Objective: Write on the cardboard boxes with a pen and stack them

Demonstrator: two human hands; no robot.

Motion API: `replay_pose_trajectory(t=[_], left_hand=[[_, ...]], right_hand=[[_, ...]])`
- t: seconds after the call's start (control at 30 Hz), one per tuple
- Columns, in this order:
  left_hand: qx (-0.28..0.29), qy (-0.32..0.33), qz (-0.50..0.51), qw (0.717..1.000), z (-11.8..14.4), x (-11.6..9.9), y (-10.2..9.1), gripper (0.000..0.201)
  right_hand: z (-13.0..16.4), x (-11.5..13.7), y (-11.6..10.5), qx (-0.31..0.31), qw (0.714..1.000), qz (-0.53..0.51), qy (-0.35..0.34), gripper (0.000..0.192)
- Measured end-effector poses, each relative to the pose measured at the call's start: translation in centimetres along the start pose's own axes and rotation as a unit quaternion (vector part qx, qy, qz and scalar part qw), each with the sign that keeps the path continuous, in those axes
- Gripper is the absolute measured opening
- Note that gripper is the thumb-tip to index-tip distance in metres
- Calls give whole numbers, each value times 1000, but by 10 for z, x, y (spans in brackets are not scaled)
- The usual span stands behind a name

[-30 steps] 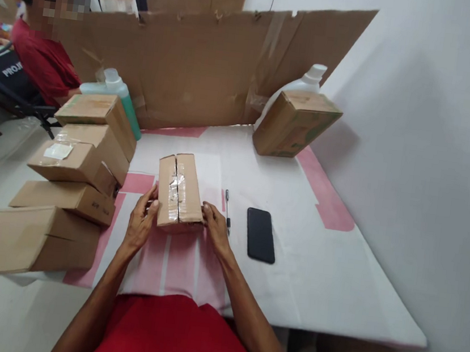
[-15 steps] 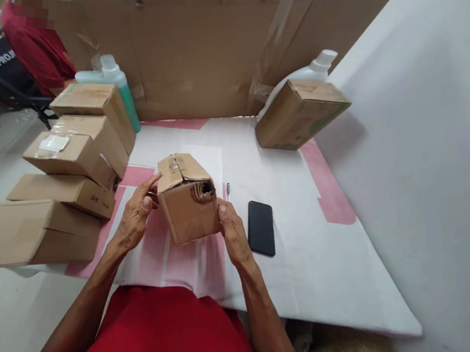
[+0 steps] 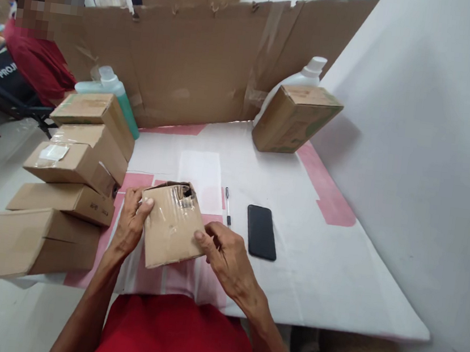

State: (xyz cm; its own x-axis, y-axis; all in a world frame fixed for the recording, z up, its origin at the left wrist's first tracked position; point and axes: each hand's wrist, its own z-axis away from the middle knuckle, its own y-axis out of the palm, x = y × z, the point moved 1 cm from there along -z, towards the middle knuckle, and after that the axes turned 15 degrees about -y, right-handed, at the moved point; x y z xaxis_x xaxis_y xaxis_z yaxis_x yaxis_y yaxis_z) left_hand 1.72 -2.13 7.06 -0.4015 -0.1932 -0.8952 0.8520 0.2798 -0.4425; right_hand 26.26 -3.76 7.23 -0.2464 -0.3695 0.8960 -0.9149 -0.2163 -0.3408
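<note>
A small brown cardboard box [image 3: 172, 231] is between my hands over the near part of the table, tilted so that a taped face points up at me. Near its far edge that face has a torn dark hole. My left hand [image 3: 130, 220] grips the box's left side, thumb on the face and fingers behind. My right hand [image 3: 225, 255] holds the lower right edge with the thumb on top; some of its fingers are hidden. Beyond the box lies a white sheet of paper [image 3: 203, 175]. A pen [image 3: 228, 206] and a black phone [image 3: 261, 232] lie to the right.
Several cardboard boxes [image 3: 69, 235] line the table's left side, with a green-liquid bottle [image 3: 120, 96] behind them. At the back right, a box [image 3: 295, 120] leans by a white bottle [image 3: 298, 80]. A cardboard partition [image 3: 197, 68] bounds the back, a wall the right. A person in red [image 3: 38, 66] sits beyond.
The box has been turned and tipped toward me, and it sits lower and nearer. My right hand has shifted down along its edge, and my left thumb now presses on the face.
</note>
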Motion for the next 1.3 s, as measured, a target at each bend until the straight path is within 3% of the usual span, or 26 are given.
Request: replay_pose_trajectory(t=[0.1,0.23,0.37,0.53,0.77,1.1,1.3], left_hand=[[56,-41,66,995,5,7,0,47],[72,-7,65,995,18,0,-7,48],[79,45,0,996,25,-23,-13,38],[46,108,-151,981,31,-57,-6,32],[46,165,-195,966,45,-65,14,13],[84,194,-205,956,59,-72,19,15],[80,230,-240,940,63,-80,25,16]], right_hand=[[-6,-2,-4,-24,1000,-19,0,51],[-27,-5,-2,-68,996,-47,-20,46],[-38,4,10,-39,995,-71,-59,33],[-23,24,19,-47,994,3,-95,30],[-11,38,7,-68,989,89,-100,22],[-10,56,-23,63,974,207,-67,11],[-10,68,-27,87,932,335,-110,14]])
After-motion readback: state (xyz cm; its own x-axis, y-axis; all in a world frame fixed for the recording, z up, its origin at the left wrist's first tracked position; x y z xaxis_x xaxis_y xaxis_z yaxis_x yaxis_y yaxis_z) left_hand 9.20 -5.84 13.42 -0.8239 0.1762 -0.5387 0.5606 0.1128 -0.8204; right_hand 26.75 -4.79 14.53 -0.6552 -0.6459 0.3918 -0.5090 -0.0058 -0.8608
